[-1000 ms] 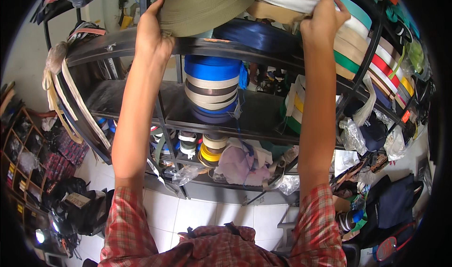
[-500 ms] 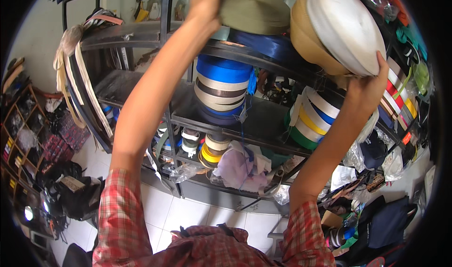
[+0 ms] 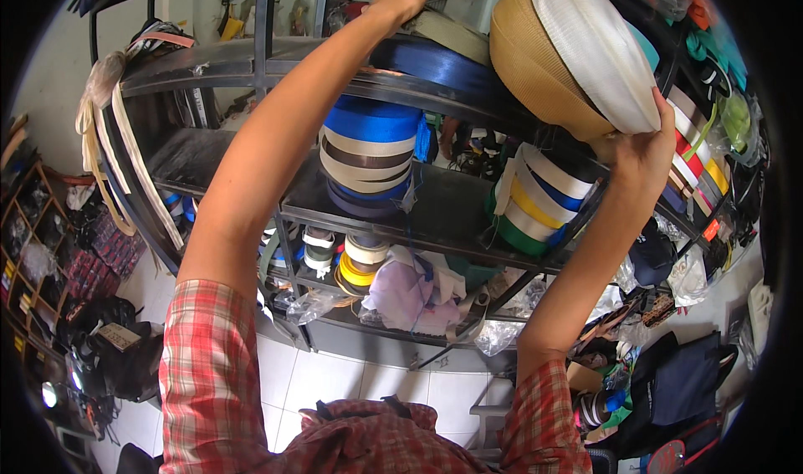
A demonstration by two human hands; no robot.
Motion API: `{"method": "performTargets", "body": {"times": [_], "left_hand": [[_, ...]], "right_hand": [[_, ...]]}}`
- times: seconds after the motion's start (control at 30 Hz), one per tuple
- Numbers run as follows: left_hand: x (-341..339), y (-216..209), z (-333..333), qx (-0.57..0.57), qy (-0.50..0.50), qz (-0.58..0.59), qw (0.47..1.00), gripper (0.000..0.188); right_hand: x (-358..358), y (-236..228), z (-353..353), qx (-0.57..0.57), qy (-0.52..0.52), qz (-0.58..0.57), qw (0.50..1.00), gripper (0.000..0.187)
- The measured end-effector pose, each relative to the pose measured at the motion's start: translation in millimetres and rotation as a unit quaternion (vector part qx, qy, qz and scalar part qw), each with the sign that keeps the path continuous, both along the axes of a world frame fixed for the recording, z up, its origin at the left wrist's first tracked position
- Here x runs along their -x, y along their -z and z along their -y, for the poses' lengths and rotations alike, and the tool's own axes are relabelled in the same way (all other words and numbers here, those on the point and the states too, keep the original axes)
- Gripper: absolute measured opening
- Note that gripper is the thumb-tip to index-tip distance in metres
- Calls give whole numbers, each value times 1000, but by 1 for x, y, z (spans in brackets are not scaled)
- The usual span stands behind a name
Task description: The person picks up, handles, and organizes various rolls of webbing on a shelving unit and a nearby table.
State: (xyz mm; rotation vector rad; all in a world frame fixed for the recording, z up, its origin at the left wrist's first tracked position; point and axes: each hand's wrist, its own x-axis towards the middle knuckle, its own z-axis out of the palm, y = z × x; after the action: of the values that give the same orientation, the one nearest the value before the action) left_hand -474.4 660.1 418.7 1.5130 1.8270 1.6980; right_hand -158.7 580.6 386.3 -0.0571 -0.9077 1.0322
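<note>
At the top of the shelf, my left hand [image 3: 400,7] has its fingers curled at the left edge of an olive webbing roll [image 3: 456,37]. That roll lies low and nearly flat above a shiny navy roll [image 3: 435,62]. My right hand [image 3: 642,143] grips the lower right edge of a large white webbing roll [image 3: 590,43], thumb up along its side. A tan webbing roll [image 3: 535,60] leans tilted against the white one. The fingers of my right hand are partly hidden beneath these two rolls.
Below, the black metal shelf [image 3: 368,230] bears a stack of blue and cream rolls [image 3: 372,149] and a tilted stack of white, yellow and green rolls [image 3: 535,202]. Loose straps [image 3: 150,164] hang at the left. Crumpled pale cloth [image 3: 410,290] sits lower down.
The olive roll has dropped from a raised tilt to lie nearly flat at the navy roll, with my left hand along. The white and tan rolls lean further left, my right hand still on them.
</note>
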Motion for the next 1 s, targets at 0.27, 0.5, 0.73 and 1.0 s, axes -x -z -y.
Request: {"method": "performTargets", "body": {"times": [0.27,0.5,0.73,1.0], "left_hand": [[15,21,-44,26,103,15,994,78],[29,38,-48,-2,97,39,994,82],[54,32,37,131,136,-142,972,81],[65,32,-4,166,185,-61,967,81]], "right_hand": [[20,-7,-11,13,-20,-9,1000,39],[55,-16,-22,56,-42,-22,997,42],[64,-23,-20,64,-30,-32,997,38],[65,-23,-13,56,-10,13,998,41]]}}
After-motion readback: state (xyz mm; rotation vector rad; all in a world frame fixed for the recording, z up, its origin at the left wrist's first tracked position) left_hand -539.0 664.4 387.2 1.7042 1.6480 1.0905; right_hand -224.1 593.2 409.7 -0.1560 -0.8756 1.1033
